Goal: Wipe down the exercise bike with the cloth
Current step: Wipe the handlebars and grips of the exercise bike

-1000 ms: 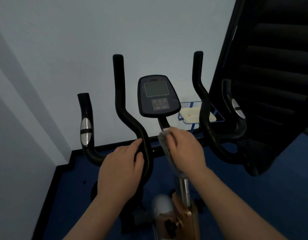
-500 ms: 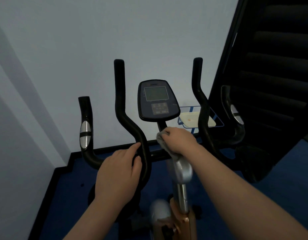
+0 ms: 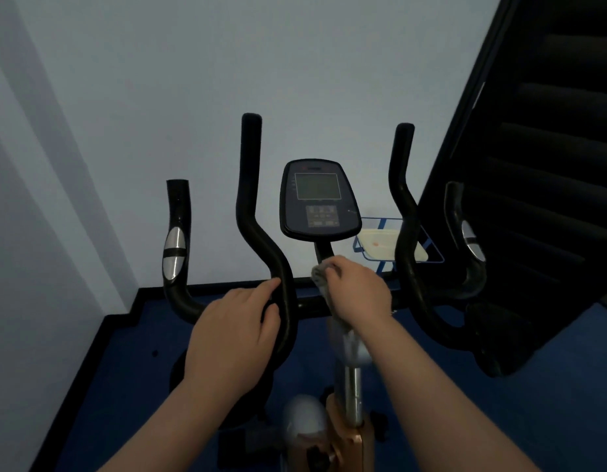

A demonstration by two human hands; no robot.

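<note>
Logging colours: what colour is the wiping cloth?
Grey cloth, gripped in the right hand; head view.

Pale wall (image 3: pixel 159 80) meets blue floor (image 3: pixel 533 420) at a black skirting (image 3: pixel 121 318); dark staircase (image 3: pixel 550 148) right

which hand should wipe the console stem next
Right. The right hand already grips the cloth just under the console stem, while the left hand holds the inner handlebar, seemingly steadying the bike.

The console (image 3: pixel 320 202) stands between two handlebar uprights (image 3: pixel 251 185), a tray (image 3: pixel 380 247) behind at its right.
</note>
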